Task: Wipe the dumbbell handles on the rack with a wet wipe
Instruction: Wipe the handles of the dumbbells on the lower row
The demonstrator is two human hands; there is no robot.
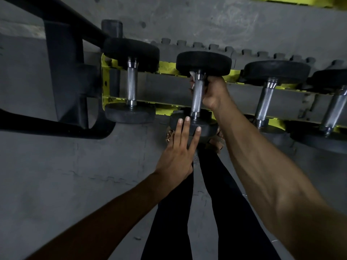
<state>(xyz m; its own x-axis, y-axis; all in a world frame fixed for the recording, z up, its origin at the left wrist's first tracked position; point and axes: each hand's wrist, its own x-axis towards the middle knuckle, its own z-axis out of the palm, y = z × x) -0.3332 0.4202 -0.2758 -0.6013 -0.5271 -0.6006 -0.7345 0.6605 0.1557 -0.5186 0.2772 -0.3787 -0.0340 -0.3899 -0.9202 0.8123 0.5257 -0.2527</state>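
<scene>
- Black steel frame (63, 72) stands at the far left. It joins a yellow rack (165, 65) whose two rails run off to the right.
- Across those rails lies the first dumbbell (131, 81), with black heads and a knurled metal grip, touched by neither hand.
- From the lower left the left arm reaches up and forward, nearly straight. The left hand (180, 147) is flat with the fingers straight and slightly spread, holding nothing. Its fingertips rest on the near head (204, 128) of the second dumbbell.
- The second dumbbell's handle (197, 96) runs from the near rail to the far rail, and its lower half is bare.
- A white wet wipe (191, 77) peeks out on the left side of that handle, just below the far head.
- The right hand (212, 91) wraps the upper part of the handle from the right, with the fingers curled round it and the wipe pressed against the metal. The right forearm slants in from the lower right corner.
- Further right, a third dumbbell (265, 98) and a fourth dumbbell (336, 107) sit on the same rails.
- Below, legs in black trousers (206, 203) stand on grey floor mats (93, 166).
</scene>
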